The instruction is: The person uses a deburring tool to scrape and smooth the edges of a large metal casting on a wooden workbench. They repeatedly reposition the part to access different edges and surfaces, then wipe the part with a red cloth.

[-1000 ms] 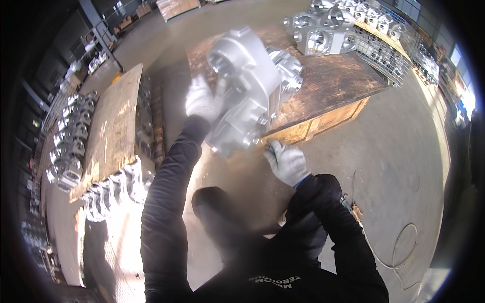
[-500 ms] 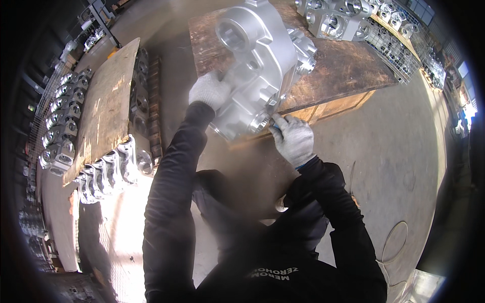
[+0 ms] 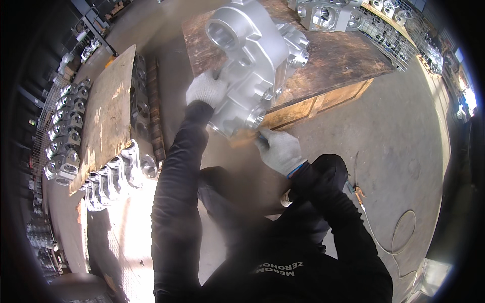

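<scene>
A large silver-grey metal casting with a big round bore at its upper left rests on the brown wooden bench in front of me. My left hand, in a white knit glove, is closed on the casting's left edge; its fingertips are partly hidden. By the casting's lower end, just below a shiny machined boss, is my gloved right hand. Its thumb and fingers are pinched together, and whatever they hold is too small or blurred to make out.
The wooden bench carries another machined casting at its far edge. On the left, a plywood sheet lies between rows of metal parts. An air gun with a looped hose lies on the floor at right.
My right hand has moved left and down along the casting's lower end, still pinched. My left hand stays on the casting's edge. The whole view has shifted slightly.
</scene>
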### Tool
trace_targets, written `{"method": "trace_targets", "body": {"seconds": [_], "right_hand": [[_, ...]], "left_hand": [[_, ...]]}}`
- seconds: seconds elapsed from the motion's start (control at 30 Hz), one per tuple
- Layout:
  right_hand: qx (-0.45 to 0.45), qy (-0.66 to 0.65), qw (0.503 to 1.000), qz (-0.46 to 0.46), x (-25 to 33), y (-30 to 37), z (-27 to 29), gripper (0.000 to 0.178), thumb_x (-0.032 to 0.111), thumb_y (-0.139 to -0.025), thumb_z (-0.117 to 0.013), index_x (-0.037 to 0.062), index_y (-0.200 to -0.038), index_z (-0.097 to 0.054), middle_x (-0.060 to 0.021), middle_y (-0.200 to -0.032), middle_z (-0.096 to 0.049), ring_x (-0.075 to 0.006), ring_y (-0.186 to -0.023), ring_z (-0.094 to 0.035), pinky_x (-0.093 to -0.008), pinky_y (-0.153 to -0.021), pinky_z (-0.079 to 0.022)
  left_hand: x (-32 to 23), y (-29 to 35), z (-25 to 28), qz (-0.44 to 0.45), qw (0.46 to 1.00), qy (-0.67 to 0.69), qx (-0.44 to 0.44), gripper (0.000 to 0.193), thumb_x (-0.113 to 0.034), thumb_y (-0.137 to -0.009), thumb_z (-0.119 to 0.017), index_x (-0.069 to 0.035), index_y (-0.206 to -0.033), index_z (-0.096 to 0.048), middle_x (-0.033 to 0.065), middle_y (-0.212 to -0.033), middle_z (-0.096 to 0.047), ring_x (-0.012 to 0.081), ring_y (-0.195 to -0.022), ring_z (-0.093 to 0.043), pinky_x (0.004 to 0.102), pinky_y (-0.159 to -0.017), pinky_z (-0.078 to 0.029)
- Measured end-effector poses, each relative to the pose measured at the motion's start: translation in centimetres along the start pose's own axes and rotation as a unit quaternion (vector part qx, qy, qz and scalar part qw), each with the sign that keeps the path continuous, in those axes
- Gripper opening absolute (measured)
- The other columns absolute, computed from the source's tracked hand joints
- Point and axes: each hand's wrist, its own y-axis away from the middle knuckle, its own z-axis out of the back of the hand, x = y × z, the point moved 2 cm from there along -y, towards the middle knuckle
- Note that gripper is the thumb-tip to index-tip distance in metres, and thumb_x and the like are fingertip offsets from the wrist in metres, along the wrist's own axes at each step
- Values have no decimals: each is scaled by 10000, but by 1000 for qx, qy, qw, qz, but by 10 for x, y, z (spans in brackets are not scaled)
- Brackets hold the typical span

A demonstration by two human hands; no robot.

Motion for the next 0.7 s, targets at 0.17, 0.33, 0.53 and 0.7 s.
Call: {"method": "trace_targets", "body": {"seconds": [0.17, 0.33, 0.53, 0.7], "right_hand": [[7, -21, 998, 56, -9, -37, 54, 283, 391, -949, -715, 167, -1101, -798, -175, -917, -764, -394, -884, -739, -517, -781, -583], [18, -28, 999, -31, -55, -45, 33, 346, 350, -987, -760, 124, -1245, -795, -185, -1042, -793, -353, -960, -782, -406, -834, -627], [-32, -237, 964, -118, -53, 7, -59, 354, 206, -1018, -766, 8, -1310, -739, -224, -1154, -792, -241, -1064, -791, -324, -928, -605], [-54, -168, 982, -67, -59, 22, -22, 339, 236, -1045, -729, 33, -1315, -743, -199, -1169, -790, -275, -1085, -782, -365, -931, -603]], "left_hand": [[5, -2, -1, -23, 1000, 13, 8, 592, -568, -1043, -524, -78, -1295, -741, 232, -1239, -756, 434, -1213, -688, 507, -1042, -526], [11, -6, -3, -25, 999, 37, 8, 608, -593, -1036, -539, -72, -1259, -757, 231, -1206, -764, 430, -1202, -693, 492, -1030, -532], [12, -10, -3, -33, 998, 36, 29, 627, -605, -1029, -560, -50, -1238, -763, 241, -1187, -765, 432, -1190, -698, 476, -1021, -538], [16, -23, -3, -140, 987, 81, 24, 491, -412, -1069, -633, 52, -1175, -753, 263, -1024, -785, 350, -975, -778, 411, -886, -566]]}}
